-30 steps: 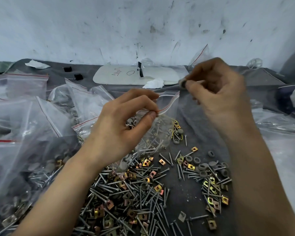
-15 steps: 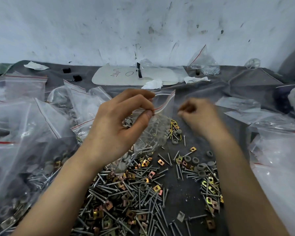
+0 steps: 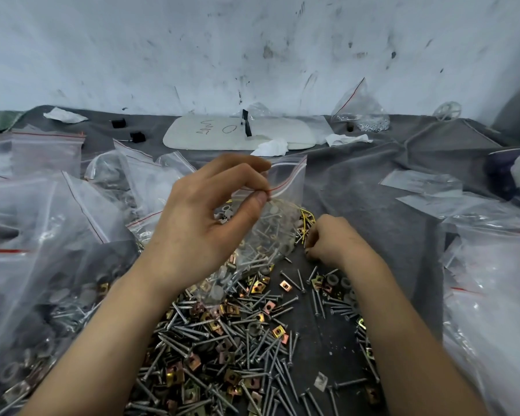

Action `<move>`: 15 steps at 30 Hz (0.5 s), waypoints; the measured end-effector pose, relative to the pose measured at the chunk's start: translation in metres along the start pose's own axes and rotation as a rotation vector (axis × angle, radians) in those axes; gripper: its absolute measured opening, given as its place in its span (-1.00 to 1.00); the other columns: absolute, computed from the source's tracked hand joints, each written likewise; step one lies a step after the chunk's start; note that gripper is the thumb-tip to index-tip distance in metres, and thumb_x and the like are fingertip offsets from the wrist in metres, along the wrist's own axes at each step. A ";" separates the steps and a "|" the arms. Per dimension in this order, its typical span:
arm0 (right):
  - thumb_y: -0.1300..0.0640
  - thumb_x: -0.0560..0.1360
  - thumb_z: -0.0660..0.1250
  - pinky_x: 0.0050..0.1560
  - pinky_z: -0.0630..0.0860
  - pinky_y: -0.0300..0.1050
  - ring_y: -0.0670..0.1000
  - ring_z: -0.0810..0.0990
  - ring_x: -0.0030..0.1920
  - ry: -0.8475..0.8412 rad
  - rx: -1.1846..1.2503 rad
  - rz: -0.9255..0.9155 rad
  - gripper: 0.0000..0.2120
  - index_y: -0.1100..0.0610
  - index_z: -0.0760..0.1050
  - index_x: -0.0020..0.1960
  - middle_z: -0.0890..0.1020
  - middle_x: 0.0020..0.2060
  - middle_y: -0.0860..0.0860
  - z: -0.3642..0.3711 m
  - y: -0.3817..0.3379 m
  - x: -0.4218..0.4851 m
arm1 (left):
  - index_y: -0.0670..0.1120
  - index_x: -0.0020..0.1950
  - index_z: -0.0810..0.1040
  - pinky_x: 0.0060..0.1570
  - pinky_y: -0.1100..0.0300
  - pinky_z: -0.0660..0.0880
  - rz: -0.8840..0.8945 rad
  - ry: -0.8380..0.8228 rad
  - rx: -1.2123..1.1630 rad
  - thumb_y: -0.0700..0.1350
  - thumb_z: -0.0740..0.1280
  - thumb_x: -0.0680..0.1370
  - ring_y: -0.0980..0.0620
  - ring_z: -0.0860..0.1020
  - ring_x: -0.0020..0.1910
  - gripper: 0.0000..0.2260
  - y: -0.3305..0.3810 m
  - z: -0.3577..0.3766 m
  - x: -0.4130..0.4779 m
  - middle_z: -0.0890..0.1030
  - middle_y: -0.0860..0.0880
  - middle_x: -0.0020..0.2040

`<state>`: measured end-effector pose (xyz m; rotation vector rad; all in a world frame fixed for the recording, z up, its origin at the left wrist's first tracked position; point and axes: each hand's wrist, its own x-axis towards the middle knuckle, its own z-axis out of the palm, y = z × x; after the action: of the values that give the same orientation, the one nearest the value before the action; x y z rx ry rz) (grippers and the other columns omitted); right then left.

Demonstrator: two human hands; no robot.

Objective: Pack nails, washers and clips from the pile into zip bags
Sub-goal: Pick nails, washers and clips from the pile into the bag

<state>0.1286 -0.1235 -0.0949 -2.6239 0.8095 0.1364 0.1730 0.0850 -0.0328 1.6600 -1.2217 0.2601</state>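
Observation:
A clear zip bag (image 3: pixel 278 211) with a red seal line hangs in the middle, partly filled with nails, washers and clips. My left hand (image 3: pixel 204 217) pinches its open rim between thumb and fingers. My right hand (image 3: pixel 332 240) is down on the grey cloth just right of the bag, fingers curled over small parts there; what they grasp is hidden. A pile of nails (image 3: pixel 237 340), brass-coloured clips (image 3: pixel 278 331) and grey washers (image 3: pixel 332 280) spreads in front of both hands.
Many filled zip bags (image 3: pixel 42 235) crowd the left side and more bags (image 3: pixel 493 280) lie on the right. A white foam board (image 3: pixel 237 133), tissue scraps (image 3: pixel 270 147) and another bag (image 3: pixel 360 112) lie near the stained wall at the back.
My right hand has come down from above the bag's mouth to the cloth right of the bag. My left hand has kept its pinch on the bag's rim.

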 end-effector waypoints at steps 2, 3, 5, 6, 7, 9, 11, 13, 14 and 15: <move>0.24 0.45 0.40 0.05 0.51 -0.13 0.04 0.58 -0.02 0.014 0.061 -0.040 -0.90 0.12 0.63 -0.04 0.64 -0.04 0.08 -0.005 -0.001 -0.001 | -0.14 -0.08 0.61 0.06 0.06 0.52 0.000 -0.005 0.006 -0.07 0.26 0.55 0.07 0.57 0.17 -0.81 0.001 0.000 0.000 0.59 0.03 0.14; 0.24 0.45 0.42 -0.01 0.48 -0.17 0.00 0.57 -0.08 0.053 0.150 -0.071 -0.92 0.10 0.63 -0.08 0.64 -0.09 0.06 -0.010 -0.002 -0.002 | -0.14 -0.08 0.61 0.05 0.08 0.52 0.001 -0.006 0.012 -0.06 0.26 0.55 0.08 0.57 0.17 -0.81 0.001 0.000 0.000 0.59 0.03 0.14; 0.27 0.43 0.45 -0.11 0.52 -0.10 -0.02 0.55 -0.21 0.156 0.452 -0.144 -0.85 0.04 0.57 -0.20 0.65 -0.18 0.05 -0.026 -0.007 -0.009 | -0.13 -0.08 0.61 0.04 0.10 0.52 0.006 -0.008 0.028 -0.06 0.26 0.55 0.09 0.58 0.17 -0.81 0.001 -0.001 0.000 0.59 0.04 0.14; 0.28 0.42 0.45 -0.19 0.55 -0.08 -0.06 0.56 -0.28 0.222 0.615 -0.188 -0.80 0.02 0.53 -0.24 0.65 -0.25 0.01 -0.035 -0.010 -0.015 | -0.13 -0.08 0.61 0.05 0.09 0.52 0.006 -0.011 0.031 -0.06 0.26 0.56 0.09 0.58 0.17 -0.81 0.001 -0.001 0.000 0.59 0.04 0.15; 0.29 0.41 0.45 -0.28 0.54 -0.14 -0.11 0.56 -0.34 0.301 0.741 -0.248 -0.78 0.00 0.51 -0.24 0.64 -0.31 -0.05 -0.043 -0.013 -0.022 | -0.13 -0.08 0.61 0.06 0.07 0.53 0.005 -0.014 0.030 -0.06 0.26 0.56 0.08 0.58 0.18 -0.81 0.001 -0.001 0.000 0.59 0.03 0.15; 0.29 0.40 0.46 -0.35 0.48 -0.31 -0.21 0.57 -0.38 0.461 0.917 -0.415 -0.79 0.00 0.52 -0.23 0.65 -0.38 -0.12 -0.059 -0.023 -0.039 | -0.12 -0.08 0.61 0.05 0.02 0.54 0.003 -0.020 0.025 -0.07 0.26 0.56 0.06 0.58 0.18 -0.82 0.001 -0.001 0.000 0.59 0.02 0.15; 0.26 0.39 0.46 -0.27 0.47 -0.39 -0.22 0.61 -0.27 0.543 1.015 -0.577 -0.81 -0.01 0.53 -0.22 0.67 -0.32 -0.16 -0.070 -0.033 -0.059 | -0.10 -0.08 0.61 0.04 -0.01 0.55 0.006 -0.027 0.022 -0.09 0.28 0.56 0.05 0.58 0.19 -0.86 0.002 0.000 0.000 0.59 0.01 0.16; 0.21 0.38 0.46 -0.20 0.50 -0.34 -0.17 0.63 -0.20 0.553 0.978 -0.654 -0.84 -0.02 0.55 -0.20 0.68 -0.27 -0.13 -0.074 -0.044 -0.074 | -0.08 -0.07 0.60 0.03 -0.04 0.55 0.013 -0.034 0.016 -0.10 0.29 0.56 0.06 0.58 0.19 -0.88 0.003 0.000 -0.001 0.59 -0.01 0.16; 0.21 0.38 0.47 -0.15 0.53 -0.29 -0.14 0.64 -0.18 0.542 0.929 -0.658 -0.84 -0.02 0.55 -0.20 0.68 -0.26 -0.11 -0.073 -0.048 -0.078 | -0.06 -0.07 0.60 0.03 -0.06 0.54 0.018 -0.037 0.013 -0.09 0.28 0.56 0.06 0.58 0.19 -0.88 0.003 0.000 0.000 0.60 -0.02 0.16; 0.21 0.39 0.47 -0.10 0.56 -0.22 -0.10 0.64 -0.16 0.526 0.876 -0.651 -0.85 -0.02 0.56 -0.19 0.68 -0.25 -0.10 -0.072 -0.050 -0.079 | -0.05 -0.07 0.59 0.03 -0.07 0.54 0.023 -0.037 0.013 -0.08 0.27 0.56 0.05 0.58 0.19 -0.88 0.003 0.000 0.000 0.59 -0.03 0.16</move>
<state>0.0894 -0.0724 0.0039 -1.9190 0.0470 -0.8983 0.1702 0.0853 -0.0310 1.6697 -1.2700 0.2527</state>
